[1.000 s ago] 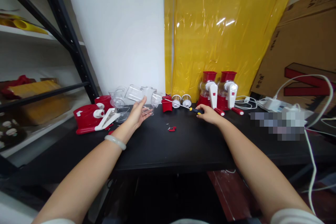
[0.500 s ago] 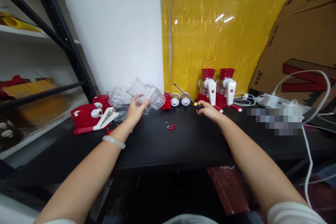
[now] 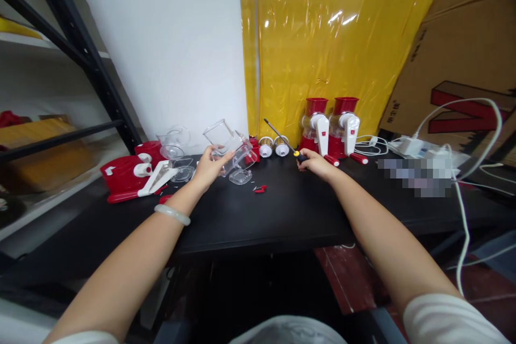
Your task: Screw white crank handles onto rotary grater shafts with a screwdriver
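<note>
A clear plastic housing (image 3: 222,137) is tilted above the black table, its square mouth up, with my left hand (image 3: 210,167) closed around its lower left side. Below its right end a clear round part (image 3: 241,176) shows near the tabletop. My right hand (image 3: 316,164) grips a screwdriver (image 3: 282,138) by its black and yellow handle, the shaft pointing up and left. Between my hands lie a small red piece (image 3: 260,189) and tiny metal bits. Two drum-shaped parts (image 3: 266,147) and a red part (image 3: 252,149) sit behind.
Two assembled red and white grinders (image 3: 316,128) stand at the back right. Red bases (image 3: 123,178) and clear parts (image 3: 174,142) lie at the left. White cables and a power strip (image 3: 411,146) occupy the right; a black-framed shelf (image 3: 91,59) rises at the left.
The clear housing has turned in my left hand, its square mouth now more upward, and the round part shows below it. My right hand still holds the screwdriver. The view has shifted slightly.
</note>
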Available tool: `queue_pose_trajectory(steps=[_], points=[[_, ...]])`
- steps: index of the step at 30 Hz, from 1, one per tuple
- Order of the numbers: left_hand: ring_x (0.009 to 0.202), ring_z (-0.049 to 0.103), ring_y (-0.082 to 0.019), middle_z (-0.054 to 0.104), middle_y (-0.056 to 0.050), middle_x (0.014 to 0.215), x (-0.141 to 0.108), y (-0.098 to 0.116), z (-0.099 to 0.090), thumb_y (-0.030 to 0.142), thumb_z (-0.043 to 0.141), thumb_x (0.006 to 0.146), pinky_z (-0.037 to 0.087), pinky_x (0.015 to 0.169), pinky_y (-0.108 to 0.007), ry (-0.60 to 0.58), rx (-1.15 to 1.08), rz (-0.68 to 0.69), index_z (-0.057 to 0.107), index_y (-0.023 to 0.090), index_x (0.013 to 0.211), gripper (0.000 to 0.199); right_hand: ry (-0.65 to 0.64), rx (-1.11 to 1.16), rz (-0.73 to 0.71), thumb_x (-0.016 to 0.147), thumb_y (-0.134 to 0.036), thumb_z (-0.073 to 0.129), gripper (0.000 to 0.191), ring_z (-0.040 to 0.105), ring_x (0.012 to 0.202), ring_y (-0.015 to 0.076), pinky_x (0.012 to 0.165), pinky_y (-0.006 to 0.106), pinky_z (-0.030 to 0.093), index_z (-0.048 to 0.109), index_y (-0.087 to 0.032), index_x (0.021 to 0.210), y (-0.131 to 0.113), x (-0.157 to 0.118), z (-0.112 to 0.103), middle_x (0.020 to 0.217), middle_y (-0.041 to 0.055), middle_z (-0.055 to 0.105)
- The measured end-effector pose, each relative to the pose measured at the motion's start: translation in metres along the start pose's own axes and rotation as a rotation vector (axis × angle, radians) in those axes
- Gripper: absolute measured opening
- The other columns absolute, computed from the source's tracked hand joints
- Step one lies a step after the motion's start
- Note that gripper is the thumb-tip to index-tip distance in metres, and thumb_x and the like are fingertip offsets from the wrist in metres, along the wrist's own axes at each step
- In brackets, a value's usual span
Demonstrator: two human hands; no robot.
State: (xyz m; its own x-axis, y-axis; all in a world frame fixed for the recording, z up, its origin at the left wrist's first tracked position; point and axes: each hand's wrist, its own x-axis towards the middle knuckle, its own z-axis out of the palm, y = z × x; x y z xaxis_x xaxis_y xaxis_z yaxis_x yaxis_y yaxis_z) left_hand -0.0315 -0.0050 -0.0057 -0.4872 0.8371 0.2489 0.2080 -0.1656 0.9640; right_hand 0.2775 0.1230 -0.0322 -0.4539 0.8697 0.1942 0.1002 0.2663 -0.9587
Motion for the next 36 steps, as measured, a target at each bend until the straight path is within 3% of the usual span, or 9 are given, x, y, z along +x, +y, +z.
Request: queue_pose_trajectory(steps=[12, 19, 23, 26, 31, 36], points=[[0.061, 0.058, -0.012, 0.055, 0.001, 0.08, -0.004, -0.004, 0.004, 0.051, 0.085, 0.057, 0.052, 0.059, -0.026, -0.001, 0.084, 0.057, 0.063, 0.023, 0.111, 0.065, -0.003, 0.099, 0.011, 0.055, -0.016, 0.063, 0.026, 0.057, 0.056, 0.0124, 0.058, 0.028, 0.047, 0.045, -0.022, 0.073, 0.0, -0.001, 0.004, 0.066, -0.0044, 0.055], [0.08, 0.062, -0.013, 0.053, -0.003, 0.104, -0.003, -0.004, 0.008, 0.048, 0.08, 0.067, 0.057, 0.067, -0.027, 0.026, -0.064, 0.123, 0.054, 0.026, 0.124, 0.067, -0.014, 0.058, 0.015, 0.064, -0.026, 0.074, 0.031, 0.057, 0.055, 0.0112, 0.058, 0.028, 0.05, 0.046, -0.022, 0.076, -0.002, -0.003, 0.006, 0.063, -0.0047, 0.055], [0.085, 0.062, -0.014, 0.051, -0.003, 0.105, -0.005, -0.002, 0.01, 0.043, 0.082, 0.066, 0.058, 0.07, -0.028, 0.016, -0.088, 0.115, 0.054, 0.026, 0.122, 0.065, -0.016, 0.004, -0.005, 0.069, -0.039, 0.077, 0.037, 0.056, 0.053, 0.0109, 0.057, 0.028, 0.05, 0.045, -0.022, 0.077, -0.002, -0.005, 0.007, 0.059, -0.0057, 0.054], [0.088, 0.065, -0.016, 0.055, -0.004, 0.106, -0.007, -0.001, 0.011, 0.046, 0.081, 0.067, 0.058, 0.07, -0.03, -0.036, -0.16, 0.027, 0.053, 0.025, 0.119, 0.062, -0.013, -0.056, -0.056, 0.073, -0.048, 0.074, 0.039, 0.055, 0.05, 0.0107, 0.055, 0.027, 0.048, 0.044, -0.023, 0.076, -0.001, -0.005, 0.007, 0.056, -0.0061, 0.054], [0.095, 0.069, -0.03, 0.06, -0.018, 0.113, -0.012, 0.004, 0.009, 0.07, 0.063, 0.075, 0.061, 0.074, -0.045, -0.239, -0.422, -0.321, 0.051, 0.017, 0.116, 0.068, 0.034, -0.146, -0.139, 0.076, -0.055, 0.072, 0.043, 0.051, 0.046, 0.0104, 0.053, 0.027, 0.044, 0.044, -0.022, 0.071, -0.005, -0.008, 0.007, 0.051, -0.0059, 0.052], [0.105, 0.068, -0.035, 0.063, -0.023, 0.113, -0.016, 0.009, 0.007, 0.071, 0.054, 0.081, 0.059, 0.083, -0.047, -0.441, -0.523, -0.466, 0.052, 0.013, 0.116, 0.067, 0.063, 0.0, -0.197, 0.073, -0.061, 0.071, 0.047, 0.053, 0.045, 0.0101, 0.05, 0.026, 0.047, 0.047, -0.021, 0.072, -0.012, -0.011, 0.015, 0.054, -0.0036, 0.058]])
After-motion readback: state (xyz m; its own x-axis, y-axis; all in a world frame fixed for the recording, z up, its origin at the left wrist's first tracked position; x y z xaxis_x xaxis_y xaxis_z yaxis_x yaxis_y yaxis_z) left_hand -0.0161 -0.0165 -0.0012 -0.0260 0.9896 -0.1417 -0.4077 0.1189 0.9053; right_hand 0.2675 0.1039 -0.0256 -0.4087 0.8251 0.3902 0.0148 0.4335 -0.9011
